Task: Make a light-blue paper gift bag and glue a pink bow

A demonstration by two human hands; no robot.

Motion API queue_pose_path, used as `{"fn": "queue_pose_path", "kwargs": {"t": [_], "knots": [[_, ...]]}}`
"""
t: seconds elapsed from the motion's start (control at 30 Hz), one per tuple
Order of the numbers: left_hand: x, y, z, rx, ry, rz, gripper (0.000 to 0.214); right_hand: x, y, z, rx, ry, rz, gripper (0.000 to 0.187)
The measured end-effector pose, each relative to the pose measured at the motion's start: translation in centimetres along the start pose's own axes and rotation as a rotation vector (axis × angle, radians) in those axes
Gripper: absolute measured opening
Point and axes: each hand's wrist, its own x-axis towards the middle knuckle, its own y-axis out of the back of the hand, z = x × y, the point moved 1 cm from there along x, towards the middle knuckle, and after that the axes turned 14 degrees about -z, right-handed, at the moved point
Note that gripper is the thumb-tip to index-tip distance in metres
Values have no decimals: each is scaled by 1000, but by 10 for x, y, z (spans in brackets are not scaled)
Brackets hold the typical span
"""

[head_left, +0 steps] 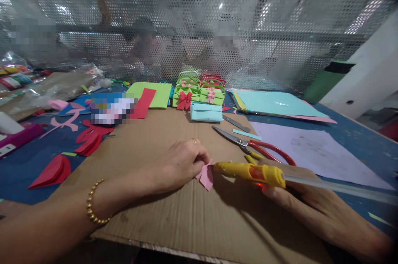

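Observation:
My left hand (183, 164) pinches a small folded pink paper piece (206, 177) just above the cardboard sheet (149, 218). A yellow hot glue gun (248, 172) is gripped in my right hand (311, 206), with a clear glue stick (342, 188) sticking out of its back. The gun's nozzle points left and meets or nearly meets the pink paper's upper edge; I cannot tell if it touches. Beyond the hands lies a light blue folded paper pouch (206, 112). Behind it stand several small green paper bags (212, 94) with handles and bows.
Red-handled scissors (248, 143), a grey blade (236, 123) and a light blue strip (247, 134) lie near the right hand. A lilac sheet (311, 145) and stacked coloured paper (280, 104) are at right. Red cut pieces (51, 171) lie left. A perforated metal screen (192, 6) rises behind.

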Motion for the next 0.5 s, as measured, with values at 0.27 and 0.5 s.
{"fn": "queue_pose_path", "kwargs": {"t": [0.27,0.5], "knots": [[-1,2,1,-8,4,-6,19,0,1,1,-22,12,-37,30],[1,10,5,-129,132,-6,20,-1,0,5,-26,30,-51,27]]}}
